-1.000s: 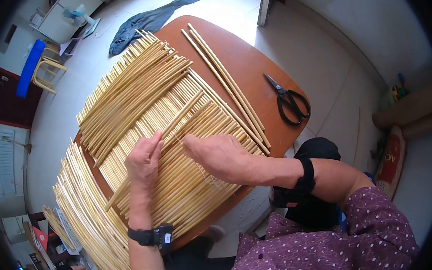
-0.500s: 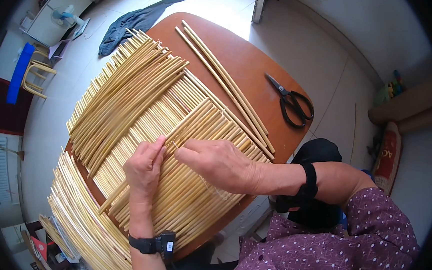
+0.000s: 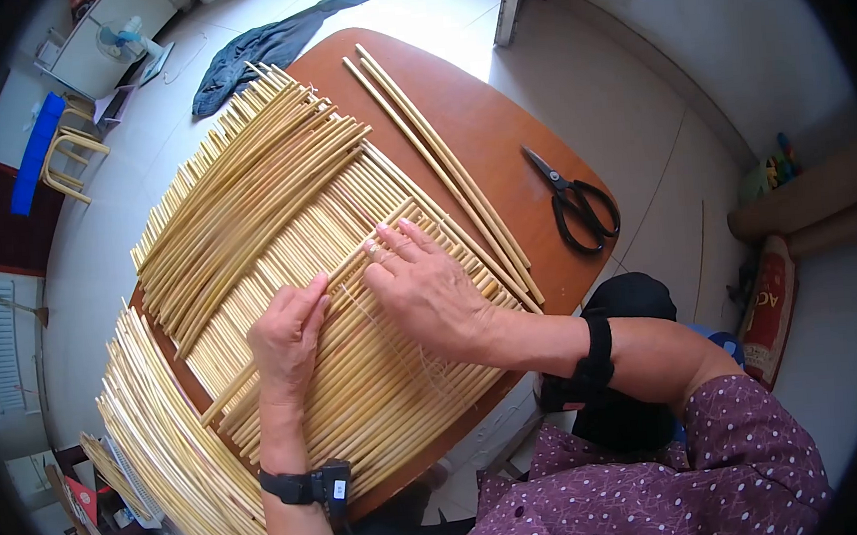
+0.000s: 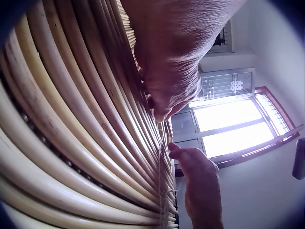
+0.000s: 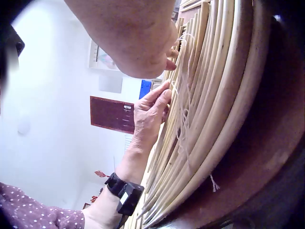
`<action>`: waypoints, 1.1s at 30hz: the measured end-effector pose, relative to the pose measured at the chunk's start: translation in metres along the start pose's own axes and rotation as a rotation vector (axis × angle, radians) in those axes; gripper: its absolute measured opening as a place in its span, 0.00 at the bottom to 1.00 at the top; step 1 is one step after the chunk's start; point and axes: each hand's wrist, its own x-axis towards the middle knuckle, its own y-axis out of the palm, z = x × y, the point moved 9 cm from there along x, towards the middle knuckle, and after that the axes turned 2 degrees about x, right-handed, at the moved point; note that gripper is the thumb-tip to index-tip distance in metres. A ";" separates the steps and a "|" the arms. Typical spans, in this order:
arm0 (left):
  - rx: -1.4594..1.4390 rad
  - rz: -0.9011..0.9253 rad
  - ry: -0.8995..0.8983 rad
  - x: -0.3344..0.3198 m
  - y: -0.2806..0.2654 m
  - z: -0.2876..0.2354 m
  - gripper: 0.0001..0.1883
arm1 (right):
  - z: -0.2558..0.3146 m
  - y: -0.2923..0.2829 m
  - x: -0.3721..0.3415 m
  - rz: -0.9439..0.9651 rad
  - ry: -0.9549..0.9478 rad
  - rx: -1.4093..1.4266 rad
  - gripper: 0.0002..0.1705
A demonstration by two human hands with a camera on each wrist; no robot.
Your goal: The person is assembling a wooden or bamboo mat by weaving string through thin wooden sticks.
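Note:
Reed-like sticks bound side by side with white thread (image 5: pixel 183 119) form a mat (image 3: pixel 358 402). Along its far edge lies a stick (image 3: pixel 223 399) whose lower left end juts past the others. My left hand (image 3: pixel 289 337) pinches this stick near its middle between thumb and forefinger. Farther up the same edge, my right hand (image 3: pixel 425 293) lies across the sticks, its ringed fingers extended and fingertips on the stick's upper right part. Between the hands, a thread runs back over the mat. In the right wrist view, loose thread strands trail across the mat.
Loose sticks (image 3: pixel 255 200) are heaped beyond the hands on a layer of paler sticks. Three sticks (image 3: pixel 451 153) and black-handled scissors (image 3: pixel 571 198) lie on the right of the brown table (image 3: pixel 466 96). A large stick bundle (image 3: pixel 167 435) stands at the left; dark cloth (image 3: pixel 245 62) lies on the floor.
The stick has come down against the mat's edge. My right hand has left the thread near my left hand and moved up and right, its fingers straightening onto the stick. My left hand keeps its pinch.

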 end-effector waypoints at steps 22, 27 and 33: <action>0.078 0.053 -0.013 0.002 0.002 -0.002 0.12 | -0.012 0.016 0.006 0.045 0.000 0.060 0.09; 0.089 -0.003 -0.047 0.005 -0.001 -0.002 0.09 | -0.013 0.019 0.007 0.053 0.009 0.087 0.08; 0.111 -0.063 -0.059 0.006 0.001 -0.004 0.08 | -0.009 0.009 0.006 -0.110 -0.051 0.070 0.06</action>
